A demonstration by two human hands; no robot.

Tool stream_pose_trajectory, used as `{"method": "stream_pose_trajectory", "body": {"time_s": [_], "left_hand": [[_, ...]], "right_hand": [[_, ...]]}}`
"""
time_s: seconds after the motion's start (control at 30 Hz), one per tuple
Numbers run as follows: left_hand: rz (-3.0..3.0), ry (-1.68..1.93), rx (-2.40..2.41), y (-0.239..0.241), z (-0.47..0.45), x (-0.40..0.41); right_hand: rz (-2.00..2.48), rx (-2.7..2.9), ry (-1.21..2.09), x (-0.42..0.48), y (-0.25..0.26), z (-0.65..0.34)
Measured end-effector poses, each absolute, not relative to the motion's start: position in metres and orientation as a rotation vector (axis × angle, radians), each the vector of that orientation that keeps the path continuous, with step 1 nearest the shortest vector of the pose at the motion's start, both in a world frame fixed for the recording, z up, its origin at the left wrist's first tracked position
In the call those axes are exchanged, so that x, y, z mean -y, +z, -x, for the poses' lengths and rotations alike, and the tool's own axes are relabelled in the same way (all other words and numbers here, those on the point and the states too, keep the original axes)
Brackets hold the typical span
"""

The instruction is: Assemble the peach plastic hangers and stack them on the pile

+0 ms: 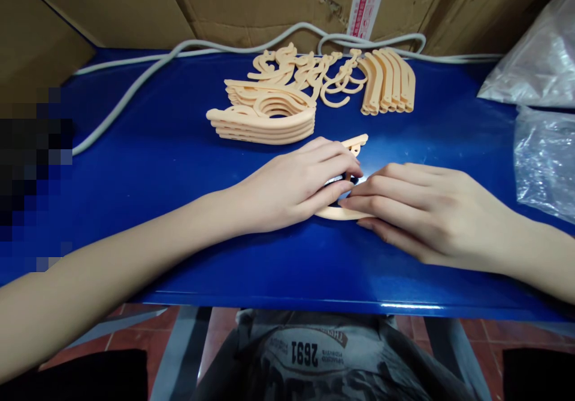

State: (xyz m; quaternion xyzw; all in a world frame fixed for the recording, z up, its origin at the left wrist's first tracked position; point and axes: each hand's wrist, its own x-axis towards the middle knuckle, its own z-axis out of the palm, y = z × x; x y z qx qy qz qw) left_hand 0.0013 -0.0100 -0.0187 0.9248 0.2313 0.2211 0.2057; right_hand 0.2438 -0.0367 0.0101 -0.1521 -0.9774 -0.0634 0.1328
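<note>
A peach plastic folding hanger [344, 213] lies between my hands on the blue table, largely hidden beneath my fingers. My left hand [300, 182] is closed over its left part, thumb and fingers curled together. From the right, my right hand [426, 212] pinches the curved arm close to my left fingertips. Beyond my left fingers another peach end [358, 143] sticks out; whether it belongs to the same hanger is hidden. Something small, dark and silvery shows between the hands, too covered to name.
Behind my hands sit a stack of curved hanger arms [263, 125], loose hanger hooks [335, 92] and a row of straighter arms [389, 83]. A white cable [179, 50] runs along cardboard boxes [251, 5]. Clear plastic bags [545, 155] lie at right.
</note>
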Motion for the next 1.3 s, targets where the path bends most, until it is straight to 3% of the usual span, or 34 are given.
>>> {"method": "stream_pose_trajectory", "body": {"time_s": [1.3], "left_hand": [[-2.692,0.593,-0.75,-0.0142,-0.0014,0.013]], "right_hand": [[0.604,2.846,-0.124,0.0318,0.0138,-0.2499]]}}
